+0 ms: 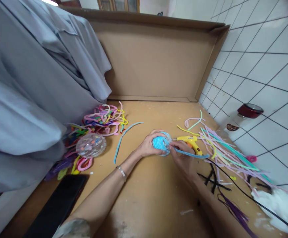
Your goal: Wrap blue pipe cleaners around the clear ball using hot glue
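Note:
My left hand [152,144] is wrapped round a clear plastic cup [168,152] whose side is partly covered by blue pipe cleaner windings [159,143]. At the cup's right side, my right hand [183,155] pinches a blue pipe cleaner [196,155], whose loose end sticks out to the right. Just behind that hand lies a yellow glue gun [190,139], its nozzle toward the cup. A second blue pipe cleaner [121,140] lies curved on the table, left of the cup.
Colourful pipe cleaners [104,119] are heaped at the left beside a clear round container [91,145] and a black phone [59,201]. Lilac and green pipe cleaners [225,148], a black cord [245,190] and a red-lidded jar [245,115] are at the right. A cardboard panel [156,59] stands behind.

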A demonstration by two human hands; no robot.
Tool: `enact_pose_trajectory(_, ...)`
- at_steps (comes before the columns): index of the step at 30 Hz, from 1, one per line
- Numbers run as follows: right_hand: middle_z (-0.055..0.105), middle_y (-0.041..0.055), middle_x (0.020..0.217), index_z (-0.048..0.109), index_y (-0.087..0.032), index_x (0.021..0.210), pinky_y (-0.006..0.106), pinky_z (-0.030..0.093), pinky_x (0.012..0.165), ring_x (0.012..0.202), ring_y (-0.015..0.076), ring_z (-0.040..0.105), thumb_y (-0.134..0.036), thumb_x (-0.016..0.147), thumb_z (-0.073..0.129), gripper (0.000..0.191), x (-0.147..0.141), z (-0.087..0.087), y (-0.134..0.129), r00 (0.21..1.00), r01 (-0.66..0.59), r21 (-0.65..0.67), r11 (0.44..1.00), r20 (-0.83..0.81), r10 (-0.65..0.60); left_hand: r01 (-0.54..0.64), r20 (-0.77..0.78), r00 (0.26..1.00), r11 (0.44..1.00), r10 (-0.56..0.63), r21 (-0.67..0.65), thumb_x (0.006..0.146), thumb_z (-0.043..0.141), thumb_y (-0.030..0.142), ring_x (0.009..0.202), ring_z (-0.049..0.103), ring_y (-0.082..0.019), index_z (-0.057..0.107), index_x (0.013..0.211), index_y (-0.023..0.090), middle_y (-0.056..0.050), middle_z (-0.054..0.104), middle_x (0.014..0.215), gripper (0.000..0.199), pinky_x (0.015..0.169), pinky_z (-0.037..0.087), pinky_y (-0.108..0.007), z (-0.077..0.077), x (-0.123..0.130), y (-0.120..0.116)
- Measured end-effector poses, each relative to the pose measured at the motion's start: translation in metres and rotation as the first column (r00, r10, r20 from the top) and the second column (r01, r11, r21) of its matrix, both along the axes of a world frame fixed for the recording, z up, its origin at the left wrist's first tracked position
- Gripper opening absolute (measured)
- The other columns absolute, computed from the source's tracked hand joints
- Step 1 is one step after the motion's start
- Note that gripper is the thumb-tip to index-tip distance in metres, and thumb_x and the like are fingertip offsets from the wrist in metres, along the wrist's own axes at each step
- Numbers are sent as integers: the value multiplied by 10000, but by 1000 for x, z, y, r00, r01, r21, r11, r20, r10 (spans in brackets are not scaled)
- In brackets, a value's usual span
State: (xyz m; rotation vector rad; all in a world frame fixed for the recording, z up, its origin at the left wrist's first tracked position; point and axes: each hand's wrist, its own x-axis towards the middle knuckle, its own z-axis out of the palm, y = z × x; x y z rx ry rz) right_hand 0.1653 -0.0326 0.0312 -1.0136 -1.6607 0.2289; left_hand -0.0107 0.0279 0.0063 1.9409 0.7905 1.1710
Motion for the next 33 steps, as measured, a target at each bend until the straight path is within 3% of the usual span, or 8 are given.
enact_pose_trajectory(6,691,27,742,689,-214,818,283,504,604,671,156,632,-178,824,608,89,-1,-1,1,999,-32,67,997,24,31,36,23,999,999,-35,-28,511,883,247,1274,499,-300,651,1081,205,-132,530,1314,617,1086,359,-490,2,-1,-1)
enact_pose_trajectory(23,636,45,804,715,-235,997,315,501,670,740,160,587,-174,885,546,211,3,-11,1,981,-82,51,995,181,72,78,60,995,995,-74,-65,528,883,271,1282,487,-303,655,1068,221,-129,522,1319,588,1088,355,-491,5,-2,-2)
enact_pose_trajectory(29,565,18,741,697,-243,980,295,449,637,689,148,528,-139,867,550,213,0,-18,8,983,-67,203,977,178,31,70,28,997,995,-68,-66,550,877,316,1292,477,-310,653,1090,228,-131,517,1339,591,1097,348,-494,7,-4,-2)
enact_pose_trajectory(33,549,15,735,673,-243,1014,288,412,620,672,147,492,-103,856,541,249,-3,-18,9,984,-69,284,956,178,17,62,45,997,995,-58,-82,633,818,465,1288,482,-307,668,1070,220,-132,527,1331,523,1098,351,-487,8,-3,-3)
